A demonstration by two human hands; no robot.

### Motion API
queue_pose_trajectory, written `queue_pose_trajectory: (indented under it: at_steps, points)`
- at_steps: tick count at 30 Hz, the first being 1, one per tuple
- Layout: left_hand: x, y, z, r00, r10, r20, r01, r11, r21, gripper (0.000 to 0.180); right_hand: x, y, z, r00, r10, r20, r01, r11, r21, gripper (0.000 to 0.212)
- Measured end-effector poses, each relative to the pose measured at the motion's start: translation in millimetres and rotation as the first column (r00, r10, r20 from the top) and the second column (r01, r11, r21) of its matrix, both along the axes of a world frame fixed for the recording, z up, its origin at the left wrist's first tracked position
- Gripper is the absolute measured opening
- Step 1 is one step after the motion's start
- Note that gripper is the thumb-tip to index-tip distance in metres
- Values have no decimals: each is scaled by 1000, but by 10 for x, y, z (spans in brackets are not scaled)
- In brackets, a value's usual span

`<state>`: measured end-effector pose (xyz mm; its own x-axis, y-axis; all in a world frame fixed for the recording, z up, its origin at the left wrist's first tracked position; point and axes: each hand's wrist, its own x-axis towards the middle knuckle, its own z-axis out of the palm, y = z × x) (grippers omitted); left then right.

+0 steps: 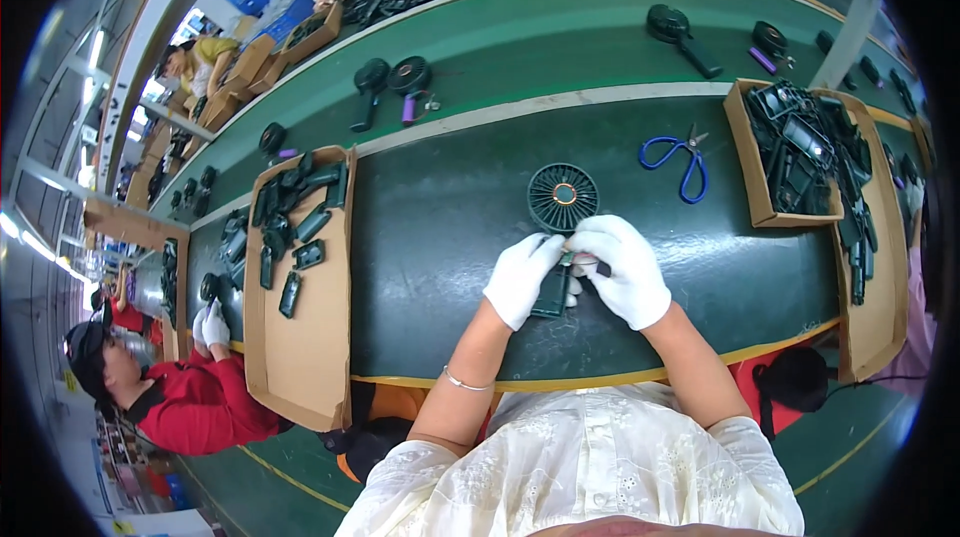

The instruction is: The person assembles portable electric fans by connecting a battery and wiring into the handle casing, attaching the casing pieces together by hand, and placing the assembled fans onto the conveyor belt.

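A dark green handheld fan lies on the green table in front of me, its round slatted head pointing away and its handle toward me. Both hands wear white gloves and meet at the neck of the fan. My left hand is closed, its fingertips pinching at the left side of the neck. From the right, my right hand curls its fingers over the same spot. Something small and pale shows between the fingertips, too small to name. The upper handle is partly hidden by my fingers.
Blue-handled snips lie at the right. A cardboard tray with dark plastic parts stands at the left, and a box full of casings at the right. Beyond the table, a green belt carries several fans. A person in red works at the left.
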<state>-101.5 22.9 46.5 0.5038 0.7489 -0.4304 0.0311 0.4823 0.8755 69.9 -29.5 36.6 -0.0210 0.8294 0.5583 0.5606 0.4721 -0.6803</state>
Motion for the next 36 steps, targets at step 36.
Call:
queue_pose_trajectory:
  at_steps: [36]
  points:
    - [36,-5,-58,986,146,84,-143,989,-40,32,-44,-11,-73,966,-50,-254,0,981,-192,19]
